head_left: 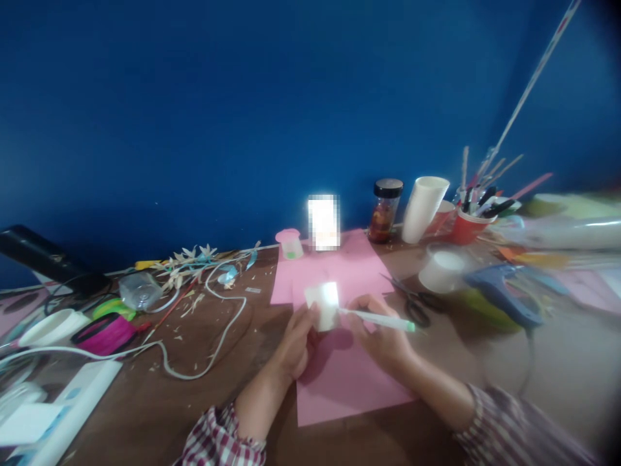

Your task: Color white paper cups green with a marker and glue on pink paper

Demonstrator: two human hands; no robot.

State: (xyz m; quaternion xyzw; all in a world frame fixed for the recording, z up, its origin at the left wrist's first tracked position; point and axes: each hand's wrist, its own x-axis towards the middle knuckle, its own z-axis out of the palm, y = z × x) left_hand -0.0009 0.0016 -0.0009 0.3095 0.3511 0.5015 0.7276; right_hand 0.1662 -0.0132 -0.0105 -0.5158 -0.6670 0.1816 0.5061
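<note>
My left hand (298, 340) is closed on a small white piece (327, 317), perhaps card or part of a paper cup, with glare across its top. In my right hand (381, 336) is a slim white marker pen (383, 320) with a green end pointing right. The pen's other end is at or very near the white piece's right edge; contact cannot be made out. Both hands are over sheets of pink paper (354, 382). Beyond them, a small clear cup (292, 247) with a pink top stands by a bright, pixelated upright shape (324, 223).
Dark scissors (414, 307) and a blurred blue glue gun (507, 294) lie to the right. Behind stand a black-lidded jar (385, 210), stacked white cups (424, 210) and a red cup of tools (470, 226). Leftward are a white cable (233, 333), tape rolls (104, 333) and a power strip (82, 414).
</note>
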